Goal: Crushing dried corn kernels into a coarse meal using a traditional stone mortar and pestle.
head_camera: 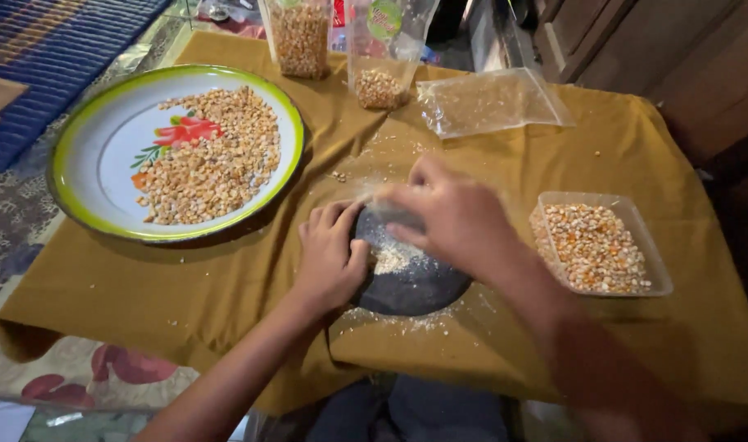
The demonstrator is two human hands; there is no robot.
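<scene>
Stone point(411, 282), dark and round, sits mid-table on the cloth point(226, 278), dusted with crushed corn point(393, 255). Left hand point(331, 258) curls against its rim, bracing it so it can't slide. Right hand point(456, 217) clenches a pestle point(394, 214), blurred, pressing over the meal. Tub point(601, 245) of kernels waits just right, tray point(103, 155) of them left, bags point(382, 49) behind.

Single head view, steeply down, close over the cloth-covered table point(226, 286)
</scene>
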